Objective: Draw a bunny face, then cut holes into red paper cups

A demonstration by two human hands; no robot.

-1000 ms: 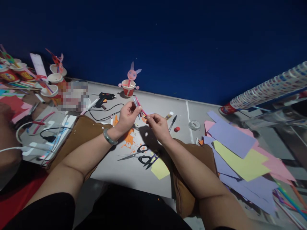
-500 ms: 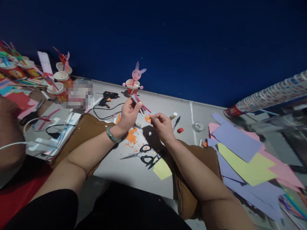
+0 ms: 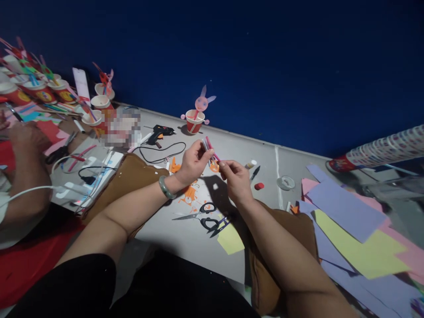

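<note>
My left hand (image 3: 198, 162) is closed around a few slim marker pens (image 3: 206, 142), one pink and at least one pale, tilted over the tabletop. My right hand (image 3: 237, 180) pinches at the lower end of the pink pen (image 3: 217, 157); its fingertips partly hide what they grip. Just behind the fingers shows a small orange paper cut-out (image 3: 214, 167) with marks like a face. Below the hands lie orange paper scraps (image 3: 190, 193), black-handled scissors (image 3: 198, 215), small dark snips (image 3: 219, 228) and a yellow paper piece (image 3: 231, 238).
A paper cup with a pink rabbit figure (image 3: 194, 121) stands at the back, beside a glue gun (image 3: 162, 132) and its cord. Brown cushions (image 3: 124, 187) lie under my forearms. Coloured paper (image 3: 344, 203) and stacked cups (image 3: 384, 150) are right. Another person's arm (image 3: 29, 163) is left.
The view has swung left, so things appear further right. My right hand has come up to the pens in my left hand and now pinches the pink one's lower end.
</note>
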